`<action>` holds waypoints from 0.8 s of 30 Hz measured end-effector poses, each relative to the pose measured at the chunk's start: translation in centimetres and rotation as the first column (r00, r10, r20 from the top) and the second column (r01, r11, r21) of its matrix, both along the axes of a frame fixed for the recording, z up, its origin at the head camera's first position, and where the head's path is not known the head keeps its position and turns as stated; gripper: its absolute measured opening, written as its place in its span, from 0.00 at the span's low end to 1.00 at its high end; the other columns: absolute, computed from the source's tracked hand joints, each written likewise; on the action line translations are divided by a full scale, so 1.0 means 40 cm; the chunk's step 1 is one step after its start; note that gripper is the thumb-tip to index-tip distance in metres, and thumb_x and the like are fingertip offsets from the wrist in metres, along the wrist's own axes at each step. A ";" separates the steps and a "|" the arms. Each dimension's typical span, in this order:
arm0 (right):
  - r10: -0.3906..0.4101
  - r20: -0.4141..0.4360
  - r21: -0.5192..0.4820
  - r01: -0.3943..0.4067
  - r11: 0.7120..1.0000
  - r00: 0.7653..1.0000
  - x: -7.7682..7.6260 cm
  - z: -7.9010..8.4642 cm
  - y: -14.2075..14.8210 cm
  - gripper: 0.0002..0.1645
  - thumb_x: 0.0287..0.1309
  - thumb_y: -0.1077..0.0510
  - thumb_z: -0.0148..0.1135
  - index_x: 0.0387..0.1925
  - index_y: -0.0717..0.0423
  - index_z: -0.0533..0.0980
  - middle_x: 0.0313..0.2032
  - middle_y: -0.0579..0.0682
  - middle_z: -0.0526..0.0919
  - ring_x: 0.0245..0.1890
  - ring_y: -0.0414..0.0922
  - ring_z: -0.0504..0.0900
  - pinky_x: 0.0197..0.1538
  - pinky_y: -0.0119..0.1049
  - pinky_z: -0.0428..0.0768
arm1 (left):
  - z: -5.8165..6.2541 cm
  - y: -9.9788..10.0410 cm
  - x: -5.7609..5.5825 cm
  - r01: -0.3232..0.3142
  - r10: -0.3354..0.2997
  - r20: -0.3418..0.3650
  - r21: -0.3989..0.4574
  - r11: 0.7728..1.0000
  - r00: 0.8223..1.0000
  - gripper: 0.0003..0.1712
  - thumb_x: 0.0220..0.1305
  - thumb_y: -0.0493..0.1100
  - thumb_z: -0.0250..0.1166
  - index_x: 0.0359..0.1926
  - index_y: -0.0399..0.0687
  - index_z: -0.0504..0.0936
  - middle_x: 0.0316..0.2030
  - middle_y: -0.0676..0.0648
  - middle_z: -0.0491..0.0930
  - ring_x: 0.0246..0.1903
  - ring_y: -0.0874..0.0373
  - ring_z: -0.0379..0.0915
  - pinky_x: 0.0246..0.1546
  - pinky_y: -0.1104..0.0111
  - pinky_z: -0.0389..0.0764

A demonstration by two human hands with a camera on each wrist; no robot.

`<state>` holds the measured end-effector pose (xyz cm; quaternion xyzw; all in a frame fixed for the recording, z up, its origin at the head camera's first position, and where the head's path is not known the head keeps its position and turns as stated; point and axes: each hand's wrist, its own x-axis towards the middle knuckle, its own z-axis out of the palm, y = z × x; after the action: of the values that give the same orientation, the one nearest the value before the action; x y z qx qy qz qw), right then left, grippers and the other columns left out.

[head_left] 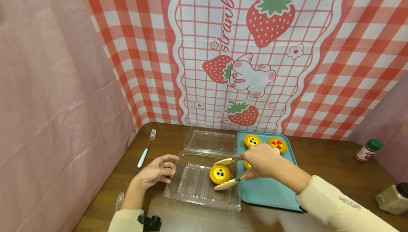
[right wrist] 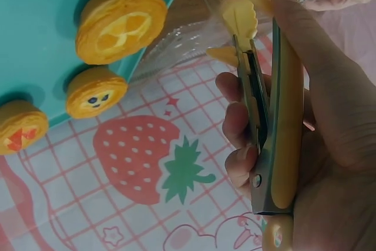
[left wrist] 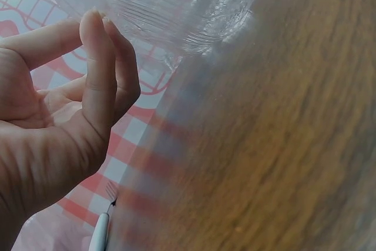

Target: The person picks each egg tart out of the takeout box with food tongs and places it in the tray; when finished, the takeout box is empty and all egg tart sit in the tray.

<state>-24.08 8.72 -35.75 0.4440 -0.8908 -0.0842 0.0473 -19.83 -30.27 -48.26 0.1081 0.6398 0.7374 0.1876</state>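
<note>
My right hand (head_left: 262, 161) grips a pair of yellow-tipped tongs (right wrist: 285, 116) by the handles. The spread tips stand on either side of an egg tart with dark berries (head_left: 220, 174), which sits inside a clear plastic container (head_left: 194, 184). Whether the tips touch the tart, I cannot tell. The container's lid (head_left: 210, 140) lies folded back toward the wall. Beside the container's left rim is my left hand (head_left: 157, 171), fingers loosely bent and holding nothing; contact with the rim is unclear. More tarts, one with red topping (head_left: 277, 145), sit on a teal tray (head_left: 271, 193), partly hidden by my right hand.
A fork with a pale handle (head_left: 142, 157) lies to the left, and a second fork (head_left: 119, 200) is partly behind my left forearm. At the right stand a green-capped bottle (head_left: 364, 153) and a dark-lidded jar (head_left: 392, 200). A strawberry-print cloth (head_left: 216, 101) hangs behind the table.
</note>
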 end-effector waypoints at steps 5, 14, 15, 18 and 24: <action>-0.014 0.005 -0.009 0.014 1.000 1.000 -0.004 -0.004 0.007 0.28 0.38 0.34 0.78 0.36 0.46 0.85 0.20 0.37 0.76 0.18 0.35 0.68 0.16 0.35 0.72 | 0.000 0.001 -0.001 -0.002 0.002 0.000 -0.004 1.000 1.000 0.33 0.62 0.25 0.60 0.65 0.24 0.57 0.33 0.48 0.75 0.29 0.61 0.74 0.24 0.71 0.83; -0.009 0.032 -0.072 0.011 0.997 0.999 -0.019 0.050 0.014 0.29 0.42 0.34 0.77 0.42 0.47 0.85 0.23 0.37 0.79 0.17 0.35 0.70 0.15 0.33 0.71 | 0.002 -0.004 0.004 -0.017 0.017 0.006 -0.008 1.000 1.000 0.33 0.62 0.24 0.59 0.66 0.24 0.57 0.33 0.48 0.75 0.29 0.61 0.74 0.24 0.71 0.83; -0.007 0.028 -0.074 0.009 0.997 1.000 -0.020 0.058 0.014 0.30 0.42 0.33 0.76 0.42 0.47 0.85 0.24 0.38 0.81 0.18 0.34 0.71 0.15 0.33 0.71 | 0.002 -0.005 0.005 -0.018 0.018 0.007 -0.009 1.000 1.000 0.33 0.62 0.24 0.59 0.66 0.24 0.57 0.33 0.48 0.75 0.29 0.61 0.74 0.24 0.71 0.83; -0.022 0.035 -0.101 0.026 0.995 0.999 -0.019 0.079 0.020 0.33 0.42 0.30 0.74 0.45 0.46 0.86 0.27 0.38 0.84 0.17 0.34 0.71 0.15 0.32 0.71 | 0.001 -0.007 0.006 -0.018 0.018 0.005 -0.008 1.000 1.000 0.33 0.62 0.24 0.59 0.66 0.24 0.57 0.33 0.49 0.75 0.29 0.61 0.74 0.24 0.71 0.83; -0.072 0.076 -0.162 0.083 0.983 0.995 -0.015 0.115 0.076 0.37 0.43 0.27 0.71 0.49 0.45 0.85 0.26 0.37 0.83 0.16 0.33 0.69 0.15 0.30 0.70 | 0.002 -0.001 0.005 -0.014 0.014 0.005 -0.009 1.000 1.000 0.32 0.63 0.25 0.59 0.66 0.25 0.57 0.33 0.48 0.75 0.29 0.61 0.74 0.25 0.71 0.83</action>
<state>-24.68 11.75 -31.16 0.4064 -0.9124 0.0034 0.0495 -19.62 -30.32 -48.18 0.1009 0.6436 0.7360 0.1843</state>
